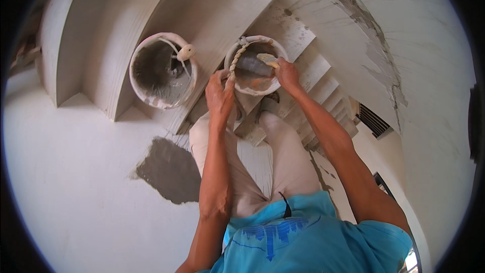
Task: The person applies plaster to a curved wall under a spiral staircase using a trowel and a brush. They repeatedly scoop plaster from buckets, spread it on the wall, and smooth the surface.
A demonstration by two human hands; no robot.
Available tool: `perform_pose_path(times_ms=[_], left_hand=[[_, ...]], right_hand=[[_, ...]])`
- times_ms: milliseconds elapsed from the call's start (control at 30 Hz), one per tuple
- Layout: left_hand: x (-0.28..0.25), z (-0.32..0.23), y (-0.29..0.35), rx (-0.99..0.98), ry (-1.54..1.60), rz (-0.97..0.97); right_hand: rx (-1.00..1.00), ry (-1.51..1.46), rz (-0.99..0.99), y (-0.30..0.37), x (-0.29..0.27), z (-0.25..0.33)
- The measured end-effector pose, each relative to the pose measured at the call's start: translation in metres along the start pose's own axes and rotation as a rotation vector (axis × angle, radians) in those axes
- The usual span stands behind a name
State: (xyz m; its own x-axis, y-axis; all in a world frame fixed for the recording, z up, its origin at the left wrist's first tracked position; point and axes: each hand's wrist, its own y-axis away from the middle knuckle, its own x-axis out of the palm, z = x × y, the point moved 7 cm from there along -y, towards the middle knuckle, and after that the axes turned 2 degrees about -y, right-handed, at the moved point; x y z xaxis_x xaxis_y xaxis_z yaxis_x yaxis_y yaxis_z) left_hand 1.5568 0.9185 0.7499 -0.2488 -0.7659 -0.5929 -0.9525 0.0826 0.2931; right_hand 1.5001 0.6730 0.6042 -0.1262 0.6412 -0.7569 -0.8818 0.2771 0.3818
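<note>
A small plaster-smeared bucket [252, 87] stands on a step in front of me, with a twisted rope handle [235, 59] over its left rim. My left hand [219, 93] grips that rim by the rope. My right hand [287, 73] reaches into the bucket from the right and holds a pale wooden-handled tool [268, 59] whose flat blade lies inside against the grey mix.
A larger bucket [162, 100] with grey residue and a cord handle stands on the step to the left. White stairs [313, 71] run down to the right beside a wall with a grey plaster streak [376, 50]. A wet grey patch [169, 169] marks the landing. A vent grille [374, 120] shows at the right.
</note>
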Motion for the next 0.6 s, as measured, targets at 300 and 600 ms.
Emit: perform_pose_path(times_ms=[300,600], left_hand=[[0.001,-0.016,0.003,-0.151,0.143,0.190],[0.011,-0.017,0.003,-0.135,0.178,0.188]], right_hand=[[0.097,0.034,0.125,-0.072,0.078,-0.026],[-0.105,-0.002,0.008,-0.055,0.036,-0.012]])
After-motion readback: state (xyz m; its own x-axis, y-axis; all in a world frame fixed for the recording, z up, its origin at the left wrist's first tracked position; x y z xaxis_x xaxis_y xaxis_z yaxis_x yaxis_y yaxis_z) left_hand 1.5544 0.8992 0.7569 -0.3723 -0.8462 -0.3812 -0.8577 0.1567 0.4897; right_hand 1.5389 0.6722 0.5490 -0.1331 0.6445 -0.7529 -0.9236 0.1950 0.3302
